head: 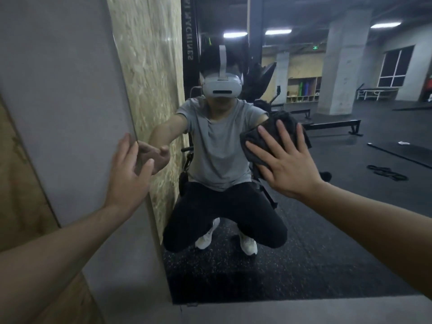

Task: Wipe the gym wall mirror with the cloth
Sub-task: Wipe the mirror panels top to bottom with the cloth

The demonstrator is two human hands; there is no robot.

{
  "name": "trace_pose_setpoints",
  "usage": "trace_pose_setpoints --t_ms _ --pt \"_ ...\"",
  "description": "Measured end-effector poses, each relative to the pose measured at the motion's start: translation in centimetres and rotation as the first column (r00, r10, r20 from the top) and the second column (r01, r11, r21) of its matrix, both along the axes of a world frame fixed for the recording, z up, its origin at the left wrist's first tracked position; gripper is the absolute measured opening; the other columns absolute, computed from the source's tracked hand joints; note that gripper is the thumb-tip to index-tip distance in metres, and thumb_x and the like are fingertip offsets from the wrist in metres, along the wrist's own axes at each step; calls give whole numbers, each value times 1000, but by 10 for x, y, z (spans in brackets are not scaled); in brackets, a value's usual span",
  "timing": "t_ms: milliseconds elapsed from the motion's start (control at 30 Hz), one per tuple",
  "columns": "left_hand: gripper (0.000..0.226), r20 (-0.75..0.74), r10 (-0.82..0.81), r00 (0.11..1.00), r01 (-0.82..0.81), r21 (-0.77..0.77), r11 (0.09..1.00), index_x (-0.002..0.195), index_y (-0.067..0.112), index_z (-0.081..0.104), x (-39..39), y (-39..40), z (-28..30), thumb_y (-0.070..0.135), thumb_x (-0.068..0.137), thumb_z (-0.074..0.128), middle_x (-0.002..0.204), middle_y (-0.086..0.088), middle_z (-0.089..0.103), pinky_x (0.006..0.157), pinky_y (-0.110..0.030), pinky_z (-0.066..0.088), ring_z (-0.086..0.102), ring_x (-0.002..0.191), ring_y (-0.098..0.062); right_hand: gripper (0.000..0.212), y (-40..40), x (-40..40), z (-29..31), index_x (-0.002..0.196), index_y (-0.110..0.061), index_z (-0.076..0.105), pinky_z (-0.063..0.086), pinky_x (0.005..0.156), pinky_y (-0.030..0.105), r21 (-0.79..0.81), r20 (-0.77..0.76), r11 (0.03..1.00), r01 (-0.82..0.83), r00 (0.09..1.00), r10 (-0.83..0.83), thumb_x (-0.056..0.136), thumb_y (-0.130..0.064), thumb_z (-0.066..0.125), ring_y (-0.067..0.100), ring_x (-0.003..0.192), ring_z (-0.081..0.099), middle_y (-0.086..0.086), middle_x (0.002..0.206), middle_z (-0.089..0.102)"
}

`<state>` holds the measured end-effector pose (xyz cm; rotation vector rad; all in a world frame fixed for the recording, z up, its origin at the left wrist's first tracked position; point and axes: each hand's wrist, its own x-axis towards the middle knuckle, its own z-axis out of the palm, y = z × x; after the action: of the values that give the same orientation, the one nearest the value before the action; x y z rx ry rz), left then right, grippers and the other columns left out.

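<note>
The right hand [288, 164] lies flat, fingers straight and spread, pressing a dark grey cloth [264, 134] against the mirror [327, 230] at centre right of the frame — nothing is curled round the fabric, the palm and fingers simply pin it to the glass. The cloth bunches out from under the fingertips towards the upper left, its folds showing above and beside the index finger.

The left hand [127, 170], left of centre, is relaxed and holds nothing; its fingers rest at the mirror's left edge, where the glass meets a grey wall panel [58, 113], thumb out over the glass. Both forearms reach in from the bottom corners of the frame.

The mirror fills the centre and right. In it a person crouches in a grey T-shirt, dark trousers and white shoes, with a white headset [221, 86] on the head. Behind that reflection — a dark speckled floor, a long bench [334, 126] at right, a concrete pillar [339, 66] at upper right, and lit ceiling strips. A chipboard strip [149, 66] shows at upper centre left.
</note>
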<state>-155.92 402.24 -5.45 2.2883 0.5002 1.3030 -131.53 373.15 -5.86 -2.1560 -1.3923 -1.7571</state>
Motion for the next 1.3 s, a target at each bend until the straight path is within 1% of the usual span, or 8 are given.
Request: trace_pose_setpoints --t_ms 133,300,467,633,867,1067,1200,1300 --pt "81 -54 -28 998 31 57 998 159 5 32 -7 13 1 49 92 40 171 -2 17 125 -25 5 8 156 -8 61 71 -41 8 162 -35 29 4 121 71 -65 -1 995 -81 997 81 103 -47 40 41 157 12 3 170 22" --pt "86 -218 8 976 36 197 980 162 11 20 -16 29 3 64 93 22 170 2 12 125 -27 -2 2 153 -3 64 150 -90 2 163 -34 24 -9 122 67 -171 36 979 -112 992 120 102 -50 38 37 157 7 1 172 17" --pt "77 -226 137 964 -64 303 951 163 12 15 -19 18 2 52 98 18 172 -2 7 123 -28 -6 -3 156 -8 65 184 -110 -12 162 -29 28 -13 122 65 -246 67 961 -123 987 143 103 -50 42 36 158 9 2 172 17" --pt "76 -178 137 974 -58 389 919 164 9 9 -4 -19 7 50 100 21 173 -5 -1 126 -33 -5 -5 158 -12 58 153 -85 -6 157 -32 39 2 127 57 -246 63 948 -203 973 224 102 -49 43 28 158 16 -2 169 26" --pt "70 -148 150 978 -72 433 899 165 11 4 24 -49 21 45 107 26 173 -4 -8 129 -38 -6 -10 158 -13 57 58 -28 10 160 -38 33 11 126 61 -19 20 998 -61 998 61 105 -49 42 30 158 17 0 169 25" --pt "76 -64 198 978 -155 407 900 164 10 6 26 -51 27 48 101 24 173 -7 -6 128 -37 -8 -11 158 -16 61 -27 13 11 162 -36 17 10 125 63 275 -255 953 128 965 -57 104 -50 34 32 159 9 5 172 18" --pt "71 -3 201 980 -193 252 948 164 10 3 21 -49 25 41 108 33 172 -10 -7 125 -33 -7 -9 158 -20 64 -46 14 21 163 -40 10 -1 125 61 375 -455 902 212 890 -20 102 -53 24 31 159 -7 1 174 1" --pt "71 8 178 984 -177 144 974 164 8 2 20 -42 19 38 109 34 172 -9 -7 126 -30 -5 -7 159 -19 64 -25 0 43 163 -42 6 -7 124 64 418 -482 884 208 876 21 102 -53 22 34 158 -13 1 174 -5"
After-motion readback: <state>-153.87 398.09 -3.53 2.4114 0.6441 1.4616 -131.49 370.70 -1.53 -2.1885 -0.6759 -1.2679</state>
